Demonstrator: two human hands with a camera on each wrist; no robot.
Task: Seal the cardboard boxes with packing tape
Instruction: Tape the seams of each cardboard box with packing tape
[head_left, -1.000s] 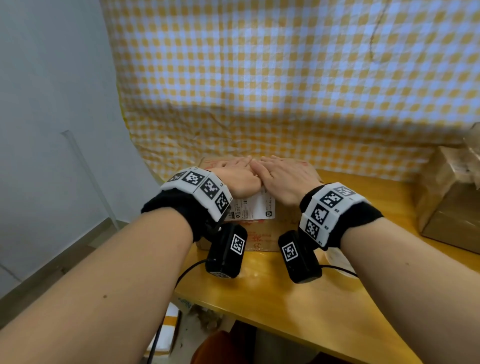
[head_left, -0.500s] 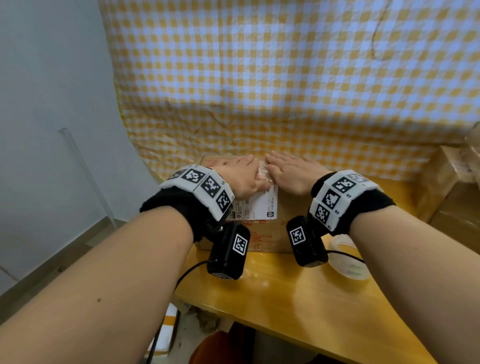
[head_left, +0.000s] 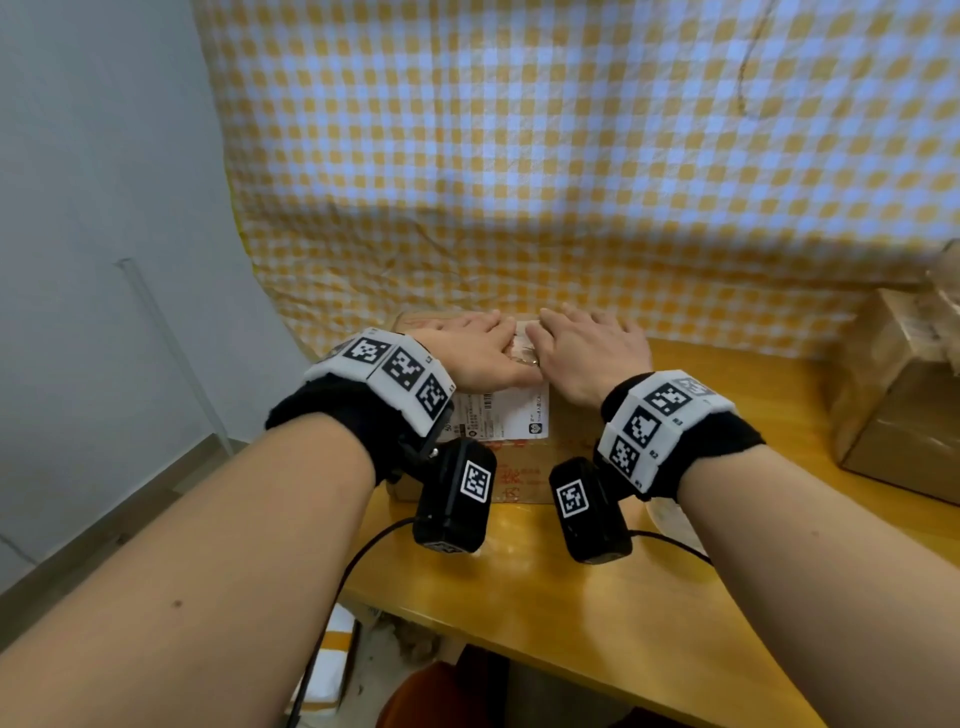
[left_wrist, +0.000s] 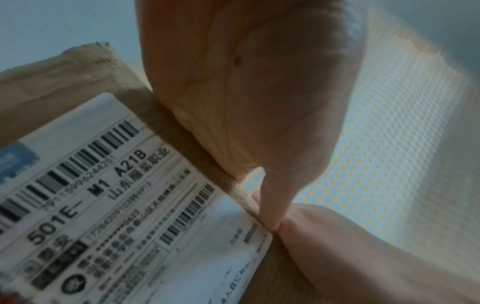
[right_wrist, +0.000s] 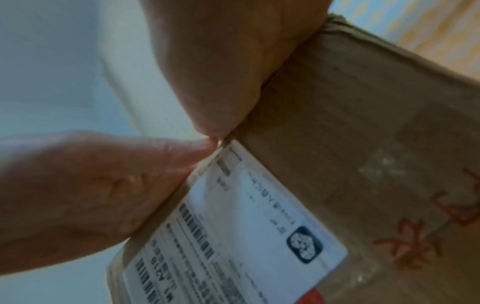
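Note:
A brown cardboard box (head_left: 566, 441) with a white shipping label (head_left: 498, 415) stands at the back of the wooden table. Both hands lie flat on its top, side by side, palms down. My left hand (head_left: 467, 351) presses the left half with straight fingers. My right hand (head_left: 587, 345) presses the right half, thumbs almost meeting over the middle seam. In the left wrist view the palm (left_wrist: 246, 92) bears on the box's top edge above the label (left_wrist: 109, 195). The right wrist view has the palm (right_wrist: 228, 72) on the cardboard (right_wrist: 363, 123). A roll of clear tape (head_left: 670, 519) lies partly hidden under my right wrist.
The table (head_left: 597, 613) runs forward to its front edge near me. A second cardboard box (head_left: 904, 395) sits at the far right. A yellow checked cloth (head_left: 571, 182) hangs behind the box. A grey wall is on the left.
The right hand slid a little to the right and forward on the box top, then came back toward the left hand. The left hand stayed pressing in place.

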